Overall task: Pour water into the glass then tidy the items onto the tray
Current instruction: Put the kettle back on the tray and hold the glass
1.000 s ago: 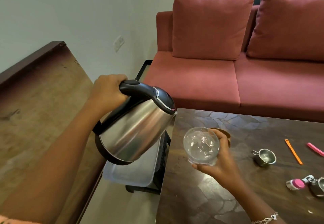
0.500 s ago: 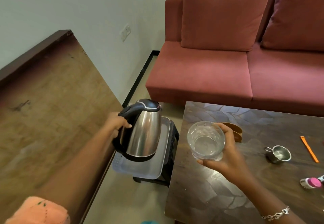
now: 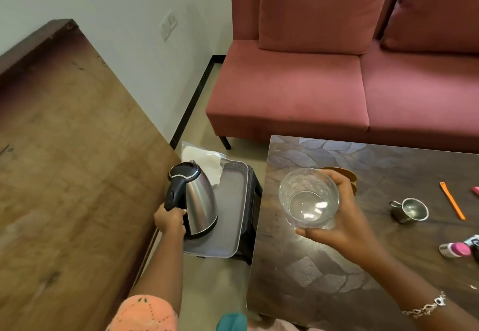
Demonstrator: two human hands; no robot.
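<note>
A steel kettle (image 3: 199,201) with a black lid and handle stands upright on the grey tray (image 3: 233,216), which rests on a low black stool left of the table. My left hand (image 3: 169,220) grips the bottom of the kettle's handle. My right hand (image 3: 339,216) holds a clear glass (image 3: 308,197) with some water in it above the dark table's left part. A clear plastic bag (image 3: 204,159) lies at the tray's far end.
On the dark patterned table (image 3: 324,279) sit a small steel cup (image 3: 409,210), an orange stick (image 3: 452,203), a pink-capped item (image 3: 455,249) and a brown object (image 3: 347,175) behind the glass. A red sofa (image 3: 337,92) stands beyond. A wooden surface (image 3: 64,162) runs along the left.
The kettle went from tilted beside the glass down and left onto the tray, now upright. The glass stayed in my right hand over the table.
</note>
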